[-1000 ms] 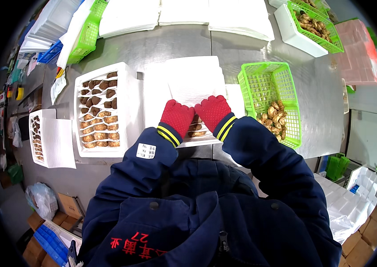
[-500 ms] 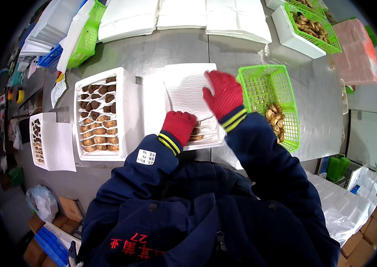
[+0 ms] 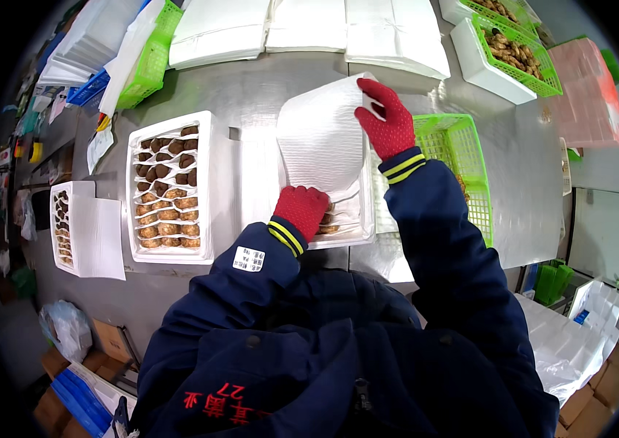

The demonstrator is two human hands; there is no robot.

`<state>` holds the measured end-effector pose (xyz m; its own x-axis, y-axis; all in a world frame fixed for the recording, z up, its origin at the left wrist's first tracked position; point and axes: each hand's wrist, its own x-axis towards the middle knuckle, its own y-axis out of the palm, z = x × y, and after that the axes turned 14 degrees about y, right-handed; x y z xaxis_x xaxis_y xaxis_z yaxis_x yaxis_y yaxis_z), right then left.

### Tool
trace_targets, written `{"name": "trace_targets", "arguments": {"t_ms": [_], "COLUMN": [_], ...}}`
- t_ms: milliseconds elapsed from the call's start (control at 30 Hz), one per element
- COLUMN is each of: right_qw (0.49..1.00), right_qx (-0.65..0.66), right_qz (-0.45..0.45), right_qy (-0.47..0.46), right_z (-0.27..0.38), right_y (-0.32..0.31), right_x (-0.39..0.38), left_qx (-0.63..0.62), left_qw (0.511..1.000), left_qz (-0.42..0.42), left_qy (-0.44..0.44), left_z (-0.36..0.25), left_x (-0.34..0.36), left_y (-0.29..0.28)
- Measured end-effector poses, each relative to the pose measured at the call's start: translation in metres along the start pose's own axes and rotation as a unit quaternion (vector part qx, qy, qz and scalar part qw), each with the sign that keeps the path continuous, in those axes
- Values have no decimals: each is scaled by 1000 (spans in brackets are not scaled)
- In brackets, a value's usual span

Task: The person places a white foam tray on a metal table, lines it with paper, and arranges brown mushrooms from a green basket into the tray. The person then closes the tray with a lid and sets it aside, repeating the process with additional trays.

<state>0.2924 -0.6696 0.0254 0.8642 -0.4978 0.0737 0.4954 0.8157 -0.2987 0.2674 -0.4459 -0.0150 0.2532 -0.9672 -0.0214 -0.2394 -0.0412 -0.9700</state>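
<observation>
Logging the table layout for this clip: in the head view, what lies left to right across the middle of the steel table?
Small white foam tray partly under a lid → large white tray of brown pieces → left hand on the centre tray → white padded sheet → right hand lifting it → green basket.

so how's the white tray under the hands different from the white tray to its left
The tray under the hands is mostly covered by a white padded sheet, with only a few brown pieces showing at its near edge; the left tray is uncovered, its rows full of brown pieces. The left hand presses on the first; nothing touches the second. Both are white, rectangular, on the metal table.
</observation>
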Motion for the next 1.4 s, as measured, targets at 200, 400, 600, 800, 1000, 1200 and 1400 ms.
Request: {"name": "trace_targets", "arguments": {"t_ms": [200,400,600,800,1000,1200,1400], "right_qw": [931,813,859,947,825,776,694], "right_qx": [-325,-532,-465,-315,-464,-550,-571], "right_qz": [72,183,164,39,-129,11,71], "right_qy": [-153,-150,-135,-49,297,308,433], "right_z": [11,-36,-21,-29,-96,-124,-138], "right_y": [-7,36,31,-82,-246,-268,-238], "right_x": [-57,-123,-132,-149,-168,-179,-167], "left_qx": [-29,22,25,78,73,40,15], "left_qw": [999,1000,999,996,997,994,991], "left_qz": [-3,12,-20,43,11,-98,-129], "left_qy": [-25,-1,0,8,-7,20,28], "left_z": [4,4,3,-1,4,5,3], "left_x": [-4,-1,-4,-5,-8,-7,-6], "left_y": [-2,-2,8,-5,7,5,3]}}
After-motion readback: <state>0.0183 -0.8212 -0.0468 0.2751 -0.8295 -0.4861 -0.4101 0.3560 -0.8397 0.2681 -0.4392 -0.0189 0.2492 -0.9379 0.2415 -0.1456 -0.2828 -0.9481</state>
